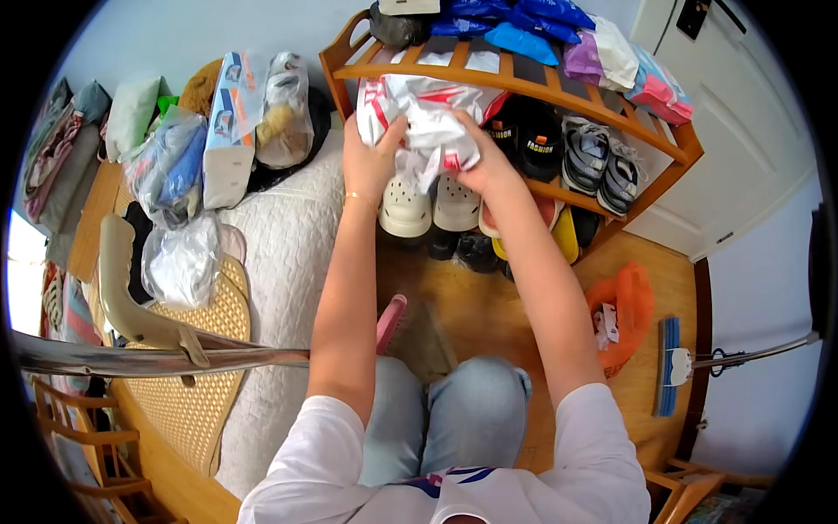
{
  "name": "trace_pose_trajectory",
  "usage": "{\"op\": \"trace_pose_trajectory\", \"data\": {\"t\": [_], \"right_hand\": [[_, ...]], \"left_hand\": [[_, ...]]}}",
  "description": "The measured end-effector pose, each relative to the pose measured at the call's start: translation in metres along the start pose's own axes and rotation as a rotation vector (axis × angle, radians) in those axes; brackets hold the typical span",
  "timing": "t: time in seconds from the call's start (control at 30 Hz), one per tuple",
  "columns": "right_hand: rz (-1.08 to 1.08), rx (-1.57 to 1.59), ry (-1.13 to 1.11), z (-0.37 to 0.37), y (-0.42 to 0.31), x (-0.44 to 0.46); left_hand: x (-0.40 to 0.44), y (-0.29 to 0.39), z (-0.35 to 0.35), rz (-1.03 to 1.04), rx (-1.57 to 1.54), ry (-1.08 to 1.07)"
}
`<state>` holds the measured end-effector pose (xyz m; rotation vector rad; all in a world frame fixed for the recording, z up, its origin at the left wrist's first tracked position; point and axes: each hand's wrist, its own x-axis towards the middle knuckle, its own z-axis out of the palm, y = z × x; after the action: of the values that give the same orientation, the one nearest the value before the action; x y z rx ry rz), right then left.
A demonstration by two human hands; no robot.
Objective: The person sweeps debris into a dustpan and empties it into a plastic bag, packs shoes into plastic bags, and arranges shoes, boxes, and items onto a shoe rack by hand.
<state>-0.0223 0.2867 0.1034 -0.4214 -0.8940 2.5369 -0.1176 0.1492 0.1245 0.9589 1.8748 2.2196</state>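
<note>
Both arms reach forward to a wooden shoe rack (515, 80). My left hand (374, 162) grips the left side of a crumpled white plastic bag (432, 122) with red print, thumb on top. On the bag's right side, my right hand (489, 162) closes round its edge. What the bag holds, if anything, is hidden. Just below the hands sits a pair of cream clogs (406, 208). Right of the bag on the same shelf are black slides (539, 144) lettered "FASHION" and grey sneakers (587, 155).
Blue packets (524, 19) and a pink-and-white pack (659, 86) lie on the rack's top. An orange bag (624, 319) and a blue mop head (669, 367) are on the floor at right. A white-quilted bed (288, 262) stands at left, crossed by a metal pole (157, 356).
</note>
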Motion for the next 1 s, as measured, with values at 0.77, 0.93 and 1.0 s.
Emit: {"op": "trace_pose_trajectory", "data": {"t": [0.77,0.93,1.0], "right_hand": [[-0.955,-1.237,0.41,0.013,-0.017,-0.01],[-1.118,-1.72,0.605,0.014,-0.007,-0.009],[-1.134,-1.749,0.528,-0.005,-0.008,0.0]], "left_hand": [[0.091,-0.019,0.017,-0.015,0.869,-0.188],[0.058,-0.03,0.016,0.316,0.649,-0.014],[0.042,-0.032,0.017,0.468,0.555,0.055]]}}
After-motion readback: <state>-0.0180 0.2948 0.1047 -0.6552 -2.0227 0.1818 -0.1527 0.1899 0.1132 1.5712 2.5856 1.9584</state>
